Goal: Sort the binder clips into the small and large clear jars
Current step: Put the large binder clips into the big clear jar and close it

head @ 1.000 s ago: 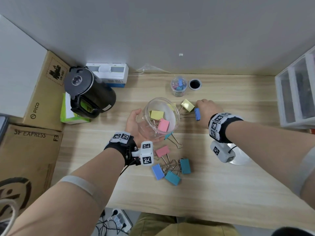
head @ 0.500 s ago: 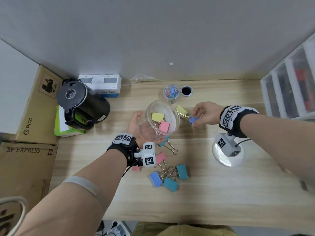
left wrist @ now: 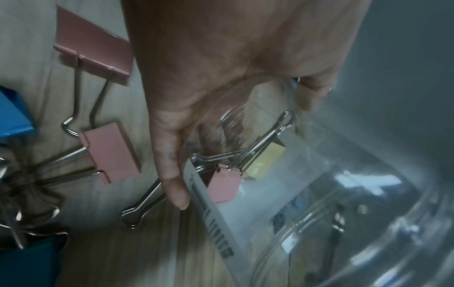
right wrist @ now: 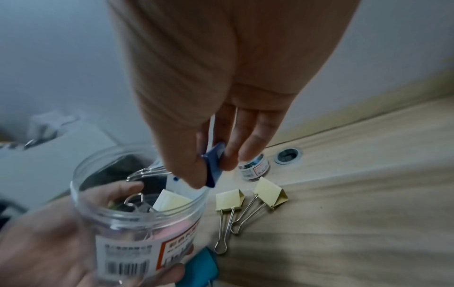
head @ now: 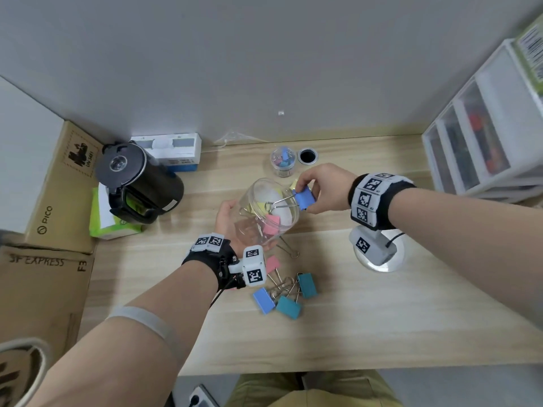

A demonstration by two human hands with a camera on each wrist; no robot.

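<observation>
My left hand (head: pixel 227 214) grips the large clear jar (head: pixel 266 212), lifted and tilted toward the right; in the right wrist view the left hand (right wrist: pixel 49 242) wraps the jar (right wrist: pixel 137 223). Pink and yellow clips lie inside it. My right hand (head: pixel 318 188) pinches a blue binder clip (head: pixel 304 199) at the jar's mouth, its wire handles pointing into the opening; the right wrist view shows the blue clip (right wrist: pixel 213 165) between thumb and fingers. The small jar (head: pixel 282 165) with small clips stands behind. Loose large clips (head: pixel 283 296) lie on the desk near me, and two yellow clips (right wrist: pixel 250 196) beside the jar.
A black kettle (head: pixel 138 183) and cardboard boxes (head: pixel 63 183) stand at the left. A white drawer unit (head: pixel 484 142) is at the right. A white round lid (head: pixel 379 257) lies under my right wrist. A cable hole (head: pixel 307 156) sits beside the small jar.
My right hand picked the blue clip off the desk and carried it up to the jar's mouth. My left hand lifted and tilted the large jar.
</observation>
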